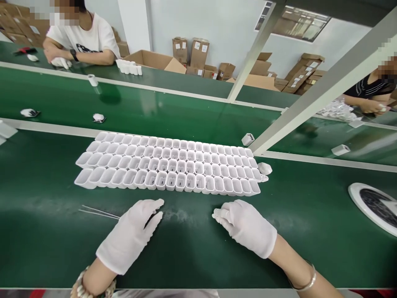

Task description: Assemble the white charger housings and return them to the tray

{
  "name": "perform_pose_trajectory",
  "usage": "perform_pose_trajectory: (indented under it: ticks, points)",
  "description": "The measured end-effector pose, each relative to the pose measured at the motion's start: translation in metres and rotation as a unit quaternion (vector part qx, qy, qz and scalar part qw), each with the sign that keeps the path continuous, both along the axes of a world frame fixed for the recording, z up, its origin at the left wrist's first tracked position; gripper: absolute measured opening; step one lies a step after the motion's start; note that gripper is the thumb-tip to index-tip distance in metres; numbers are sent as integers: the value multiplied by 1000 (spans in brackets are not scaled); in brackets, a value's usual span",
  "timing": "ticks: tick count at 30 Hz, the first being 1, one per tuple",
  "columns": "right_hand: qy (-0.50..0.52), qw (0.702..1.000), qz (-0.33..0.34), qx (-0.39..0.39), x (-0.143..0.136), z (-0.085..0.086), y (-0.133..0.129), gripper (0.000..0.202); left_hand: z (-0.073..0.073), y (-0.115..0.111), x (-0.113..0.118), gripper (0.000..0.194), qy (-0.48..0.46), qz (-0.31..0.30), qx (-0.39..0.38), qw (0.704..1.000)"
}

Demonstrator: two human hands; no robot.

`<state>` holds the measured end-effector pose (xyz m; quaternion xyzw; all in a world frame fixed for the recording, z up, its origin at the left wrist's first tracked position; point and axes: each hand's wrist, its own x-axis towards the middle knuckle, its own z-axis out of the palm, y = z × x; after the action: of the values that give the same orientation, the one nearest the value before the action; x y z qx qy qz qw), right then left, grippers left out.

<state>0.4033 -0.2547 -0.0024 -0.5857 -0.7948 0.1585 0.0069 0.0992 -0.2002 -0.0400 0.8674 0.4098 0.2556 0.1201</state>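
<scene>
Green tabletop [186, 260] underlies white cups [171, 185] at mid-frame, their rows running left-right beyond your fingertips. Your left hand [130, 234], slightly nearer, is half open, empty; your right hand [249, 227] curls, any hold hidden.

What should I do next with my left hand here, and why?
I'd probably reach the left hand forward to the nearest row of white cups. Its thumb and fingers are apart with nothing visible between them, and the row stands just beyond them, mouths up. The right hand has its fingers curled, so I can't tell whether it holds anything.
</scene>
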Motion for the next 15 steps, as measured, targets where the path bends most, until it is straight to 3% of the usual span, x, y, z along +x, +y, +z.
perform_pose_trajectory:
  ticks: [10,15]
  points:
    - [60,997,-1,56,2,-7,-1,45,1,-1,0,35,4,2,2,1000]
    - [149,982,-18,114,17,8,-4,33,3,-2,-6,34,-7,29,-62,998]
